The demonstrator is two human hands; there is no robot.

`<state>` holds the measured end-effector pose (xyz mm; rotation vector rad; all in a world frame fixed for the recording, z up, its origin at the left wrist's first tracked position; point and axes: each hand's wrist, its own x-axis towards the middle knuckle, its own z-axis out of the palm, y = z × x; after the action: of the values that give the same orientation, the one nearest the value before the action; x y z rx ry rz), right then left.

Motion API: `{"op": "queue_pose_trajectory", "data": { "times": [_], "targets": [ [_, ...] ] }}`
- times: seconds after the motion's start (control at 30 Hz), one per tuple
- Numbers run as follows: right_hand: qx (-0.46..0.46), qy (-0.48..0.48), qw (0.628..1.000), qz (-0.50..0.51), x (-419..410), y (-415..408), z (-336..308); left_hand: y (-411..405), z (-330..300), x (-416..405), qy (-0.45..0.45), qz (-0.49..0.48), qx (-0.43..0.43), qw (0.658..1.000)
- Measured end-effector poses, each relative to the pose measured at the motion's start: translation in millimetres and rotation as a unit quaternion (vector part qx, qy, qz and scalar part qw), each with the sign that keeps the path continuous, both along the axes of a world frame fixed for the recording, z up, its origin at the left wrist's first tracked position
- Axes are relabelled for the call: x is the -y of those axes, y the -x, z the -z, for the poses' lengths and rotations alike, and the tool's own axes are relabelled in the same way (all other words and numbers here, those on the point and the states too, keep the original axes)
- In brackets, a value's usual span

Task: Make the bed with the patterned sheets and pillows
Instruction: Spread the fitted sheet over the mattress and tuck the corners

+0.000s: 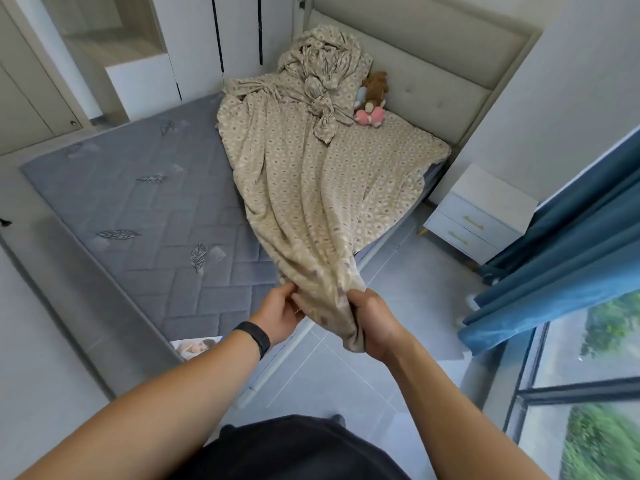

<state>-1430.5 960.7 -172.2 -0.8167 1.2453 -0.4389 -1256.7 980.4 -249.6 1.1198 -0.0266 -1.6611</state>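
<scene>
A beige patterned sheet [311, 188] lies stretched along the right part of the grey quilted mattress [138, 202]. Its near end is bunched above the bed's foot corner. My left hand [280, 315] pinches that bunched end from the left. My right hand [372, 323] grips it from the right, with fabric hanging below the fist. At the head of the bed the sheet is piled and knotted in a heap [322, 60]. I cannot pick out any pillows under that heap.
Two plush toys [372, 98] sit by the padded headboard [433, 74]. A white nightstand [481, 216] stands right of the bed, with blue curtains [571, 254] and a window beyond. White wardrobes [138, 46] line the far left. Grey tiled floor [398, 306] lies to my right.
</scene>
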Motion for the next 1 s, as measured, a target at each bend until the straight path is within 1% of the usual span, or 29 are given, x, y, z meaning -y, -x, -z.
{"op": "queue_pose_trajectory", "data": {
  "times": [0.07,0.13,0.2,0.27,0.3,0.33,0.37,0.4,0.43,0.47,0.5,0.53,0.6,0.7,0.77,0.8,0.87,0.93,1.0],
  "targets": [
    [-0.058,0.049,0.996,0.043,9,5,9,-7,-3,1,-0.016,-0.054,0.002,0.998],
    [-0.123,0.094,0.983,0.099,14,6,18,-19,-3,-5,-0.051,-0.11,0.022,0.992],
    [-0.194,0.122,0.966,0.119,12,4,28,-32,4,-14,-0.062,-0.129,0.054,0.988],
    [-0.261,0.164,0.945,0.106,7,-6,37,-43,6,-25,-0.06,-0.12,0.073,0.988],
    [-0.28,0.203,0.936,0.069,3,-17,41,-48,6,-31,-0.052,-0.108,0.075,0.99],
    [-0.286,0.243,0.927,0.004,-2,-27,46,-49,5,-35,-0.037,-0.086,0.07,0.993],
    [-0.287,0.277,0.912,-0.099,-8,-44,48,-52,2,-40,-0.021,-0.068,0.07,0.995],
    [-0.297,0.298,0.882,-0.211,-17,-63,50,-54,-3,-45,-0.004,-0.058,0.073,0.996],
    [-0.316,0.311,0.846,-0.297,-24,-79,55,-56,-7,-49,0.01,-0.051,0.084,0.995],
    [-0.342,0.321,0.815,-0.34,-29,-92,59,-59,-10,-53,0.024,-0.046,0.095,0.994],
    [-0.35,0.33,0.81,-0.336,-31,-102,64,-62,-12,-56,0.032,-0.038,0.117,0.992],
    [-0.336,0.337,0.826,-0.301,-32,-111,66,-69,-14,-59,0.037,-0.032,0.142,0.989],
    [-0.28,0.33,0.87,-0.236,-31,-117,67,-84,-13,-63,0.039,-0.021,0.205,0.978],
    [-0.224,0.33,0.892,-0.212,-25,-120,59,-102,-6,-70,0.022,-0.002,0.299,0.954],
    [-0.193,0.312,0.906,-0.211,-20,-123,51,-108,1,-69,0.047,0.021,0.373,0.927],
    [-0.179,0.301,0.915,-0.2,-19,-124,46,-111,5,-68,0.07,0.044,0.424,0.902],
    [-0.141,0.272,0.938,-0.163,-16,-125,39,-116,17,-53,0.114,0.139,0.519,0.836],
    [-0.11,0.268,0.944,-0.158,-14,-121,32,-118,25,-32,0.146,0.22,0.586,0.766],
    [-0.099,0.286,0.937,-0.174,-12,-114,24,-118,29,-6,0.188,0.226,0.638,0.712]
  ]
}}
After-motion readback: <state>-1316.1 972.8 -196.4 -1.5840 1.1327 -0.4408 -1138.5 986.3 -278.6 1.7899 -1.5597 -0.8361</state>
